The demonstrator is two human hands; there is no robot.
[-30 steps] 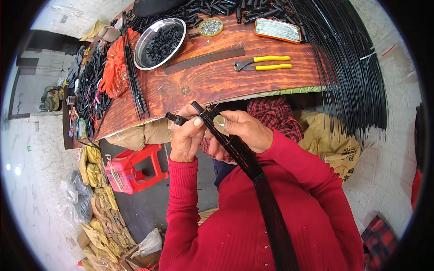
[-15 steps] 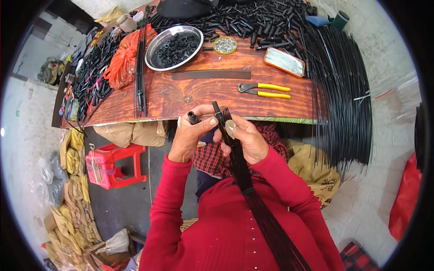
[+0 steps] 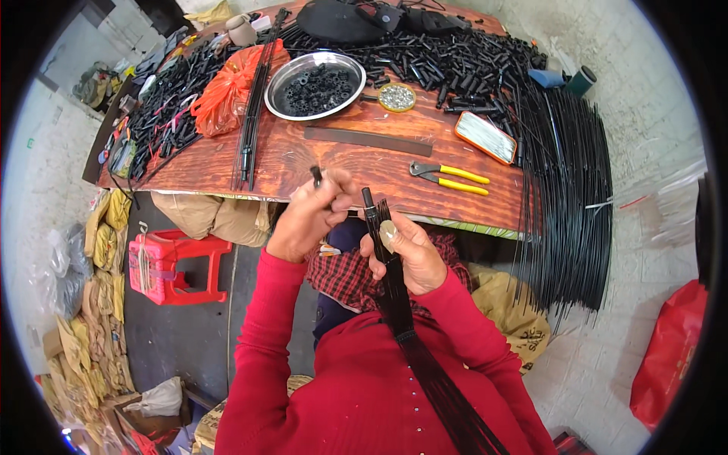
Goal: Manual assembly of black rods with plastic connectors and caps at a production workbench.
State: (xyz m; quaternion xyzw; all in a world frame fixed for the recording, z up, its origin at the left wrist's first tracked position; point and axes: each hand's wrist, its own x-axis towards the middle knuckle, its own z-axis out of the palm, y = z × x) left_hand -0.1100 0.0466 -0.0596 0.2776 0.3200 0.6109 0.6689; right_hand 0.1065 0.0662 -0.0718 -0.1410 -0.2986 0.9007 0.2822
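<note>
My right hand (image 3: pixel 406 250) grips a bundle of thin black rods (image 3: pixel 409 334) that runs down across my red sleeve and chest. One rod with a black cap (image 3: pixel 368 203) sticks up above the fist. My left hand (image 3: pixel 311 216) pinches a short black tube piece (image 3: pixel 316 176), held just left of the bundle's top end. Both hands hover at the near edge of the wooden table (image 3: pixel 318 163).
On the table lie yellow-handled pliers (image 3: pixel 451 177), a metal bowl of black parts (image 3: pixel 315 74), a flat metal strip (image 3: pixel 368 141), a small dish of silver bits (image 3: pixel 396 96), an orange bag (image 3: pixel 227 85), heaps of black tubes (image 3: pixel 462 57). Long black rods (image 3: pixel 565 189) drape off the right. A red stool (image 3: pixel 171 265) stands at left.
My left hand has drawn away from the bundle to the left, with the short tube piece in its fingers. The view has shifted, showing more of the table.
</note>
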